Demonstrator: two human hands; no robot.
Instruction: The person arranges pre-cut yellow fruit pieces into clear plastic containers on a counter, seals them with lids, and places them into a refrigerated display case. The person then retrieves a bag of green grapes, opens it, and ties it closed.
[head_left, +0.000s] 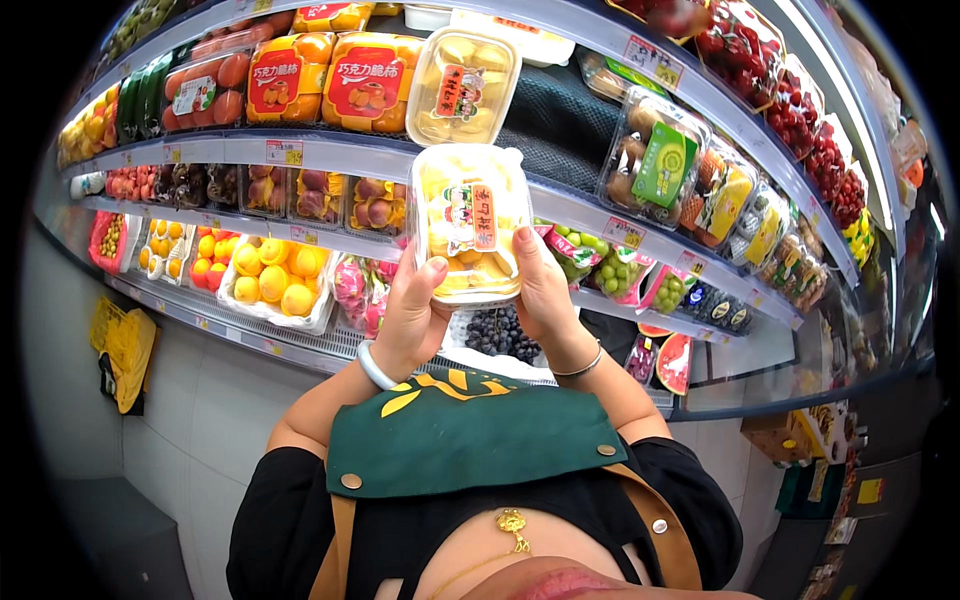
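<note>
Between my left hand and my right hand is a clear plastic box of pale yellow cut fruit, gripped by its two sides. Its lid faces me and carries an orange label with a cartoon and writing. Both thumbs rest along the near edges, while most of my fingers are hidden behind the box. A similar lidded box stands on the shelf just beyond it, beside packs of orange persimmons. To the right of that box lies bare black textured shelf matting.
Curved shelf edges with price tags run across in front of me. Packed kiwis and green grapes are on the right. Lower down sit yellow fruits, dark grapes and cut watermelon. A yellow basket is at left.
</note>
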